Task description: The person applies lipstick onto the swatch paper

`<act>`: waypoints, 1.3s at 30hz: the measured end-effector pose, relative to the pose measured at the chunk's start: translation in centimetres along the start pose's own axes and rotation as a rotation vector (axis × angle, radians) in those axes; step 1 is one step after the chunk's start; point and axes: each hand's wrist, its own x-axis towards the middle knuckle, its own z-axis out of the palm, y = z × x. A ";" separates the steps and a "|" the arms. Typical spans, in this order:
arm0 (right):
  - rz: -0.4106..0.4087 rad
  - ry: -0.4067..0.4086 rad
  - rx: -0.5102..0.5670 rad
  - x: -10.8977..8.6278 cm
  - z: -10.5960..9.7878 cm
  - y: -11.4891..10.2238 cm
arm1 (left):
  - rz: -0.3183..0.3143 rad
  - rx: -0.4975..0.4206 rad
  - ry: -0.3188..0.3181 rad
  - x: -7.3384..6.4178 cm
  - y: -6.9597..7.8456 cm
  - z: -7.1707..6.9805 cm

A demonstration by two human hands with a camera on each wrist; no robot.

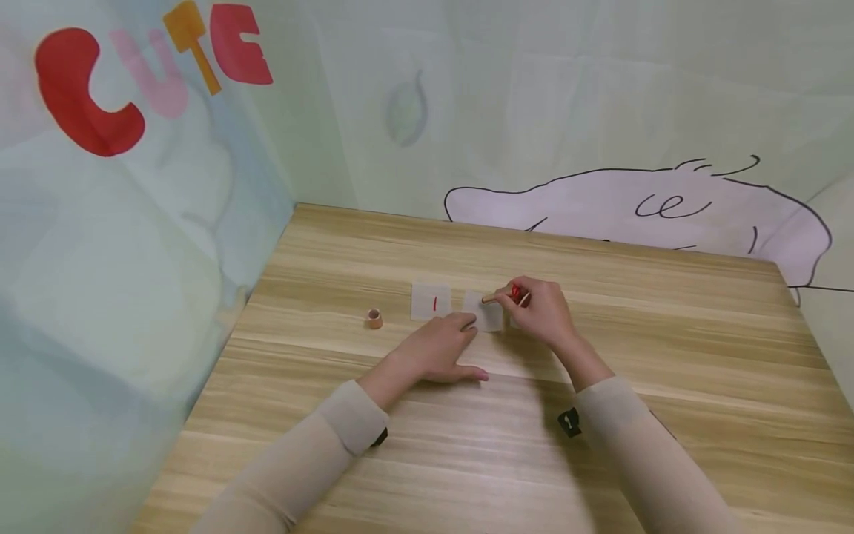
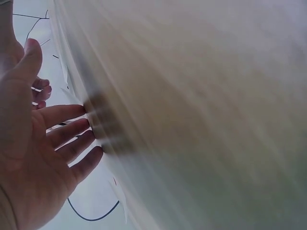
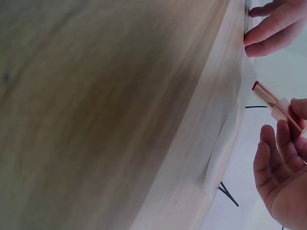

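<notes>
My right hand point(image 1: 543, 310) pinches an uncapped lipstick point(image 3: 274, 104) with a red tip and a shiny rose-gold tube. In the head view its tip is right at a small white paper square point(image 1: 492, 320). Fingertips of my left hand point(image 1: 440, 350) press at that square's left edge, with the fingers extended and the thumb spread out toward me. To the left lies another white paper square point(image 1: 422, 302), bearing a short red stroke. A further bit of paper shows partly behind my right hand. A small rose-gold cap point(image 1: 374, 319) stands upright farther left.
The wood-grain table point(image 1: 320, 259) meets fabric walls at the back and left, printed with a cartoon figure point(image 1: 600, 204) and large letters point(image 1: 100, 111). A small black tag point(image 1: 570, 422) shows beside my right sleeve point(image 1: 620, 415).
</notes>
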 end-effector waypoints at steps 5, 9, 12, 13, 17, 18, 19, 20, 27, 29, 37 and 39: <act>-0.008 -0.010 -0.036 0.1 0.0 0.1 | -0.012 -0.014 -0.006 0.1 0.0 0.1; -0.021 -0.023 -0.044 0.3 0.1 0.1 | -0.022 -0.015 -0.013 0.2 -0.1 0.2; -0.026 -0.031 -0.048 0.4 0.2 0.1 | -0.023 -0.014 -0.016 0.2 -0.2 0.1; -0.028 -0.031 -0.050 0.4 0.3 0.0 | -0.021 -0.013 -0.016 0.2 -0.2 0.1; -0.044 -0.028 -0.058 0.6 0.5 -0.1 | -0.009 -0.013 -0.010 0.1 -0.1 0.0; -0.049 -0.029 -0.061 0.6 0.5 -0.1 | -0.007 -0.014 -0.010 0.1 -0.1 0.0; -0.053 -0.030 -0.063 0.6 0.5 -0.1 | -0.007 -0.014 -0.012 0.1 -0.1 0.0; -0.058 -0.032 -0.066 0.7 0.6 -0.1 | -0.007 -0.014 -0.014 0.1 0.0 0.0; -0.066 -0.059 -0.099 0.9 0.5 -0.4 | -0.020 -0.010 -0.025 0.2 0.0 -0.2; -0.066 -0.076 -0.103 0.9 0.3 -0.5 | -0.021 -0.016 -0.027 0.2 0.0 -0.2; -0.077 -0.169 -0.097 0.7 -0.2 -1.3 | -0.012 -0.021 -0.031 0.1 0.0 -0.4; -0.078 -0.181 -0.090 0.7 -0.2 -1.4 | -0.013 -0.029 -0.032 0.1 0.0 -0.4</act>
